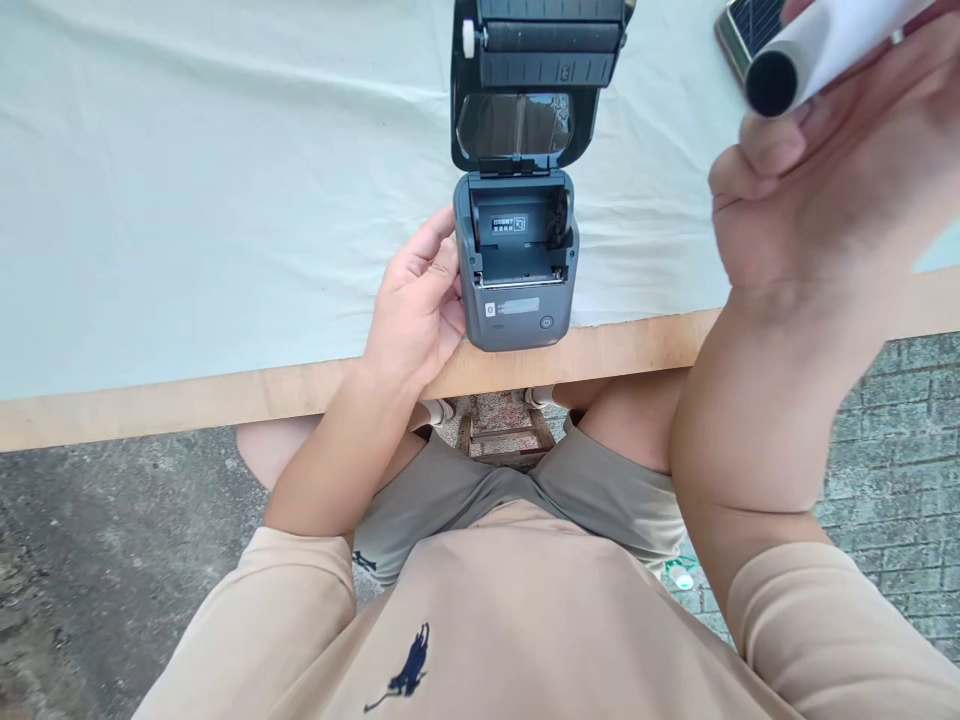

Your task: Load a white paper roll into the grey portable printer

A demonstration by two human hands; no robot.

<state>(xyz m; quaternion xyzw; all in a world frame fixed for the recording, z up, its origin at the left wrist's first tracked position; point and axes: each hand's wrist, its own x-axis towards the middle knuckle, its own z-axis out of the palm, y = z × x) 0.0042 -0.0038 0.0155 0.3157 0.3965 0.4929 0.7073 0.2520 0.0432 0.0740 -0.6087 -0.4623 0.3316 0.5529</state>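
A dark grey portable label printer [517, 310] sits at the table's front edge, its hinged lid [463, 120] swung up and back. Its paper bay [517, 255] holds no roll, and a small printed sticker shows on the inner back wall. My left hand [412, 300] grips the printer's left side, thumb in front and fingers partly hidden behind it. Up at the right, above the table, my right hand [840, 190] is closed round a white paper roll [847, 45] whose dark round end faces left. The roll's far end runs out of view.
A pale cloth [225, 200] covers the table, leaving a bare wooden front edge [187, 395]. Behind my right hand lies a dark flat device with a metallic rim [729, 45], partly hidden. A wooden stool [506, 440] shows between my legs, under the table edge.
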